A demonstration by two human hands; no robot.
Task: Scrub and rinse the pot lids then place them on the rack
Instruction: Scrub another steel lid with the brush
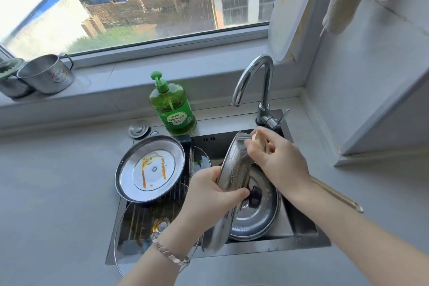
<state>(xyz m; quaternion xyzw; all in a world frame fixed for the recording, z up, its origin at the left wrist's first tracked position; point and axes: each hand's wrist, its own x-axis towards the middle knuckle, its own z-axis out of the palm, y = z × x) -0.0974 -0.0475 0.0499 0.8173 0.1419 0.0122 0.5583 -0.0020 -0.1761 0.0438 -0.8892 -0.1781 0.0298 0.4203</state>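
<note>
Gripping a tilted lid (234, 169), left hand (209, 190) faces right hand (278, 158) pinching a scrubber (256, 140) — faucet (253, 76) just behind.

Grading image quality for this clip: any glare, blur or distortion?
Head view: daylight blows out the window at upper left; wide-angle lens bows the grey sill; motion smears the right hand and its beige scrubber against the tilted stainless-steel pot lid held by the left hand.
</note>
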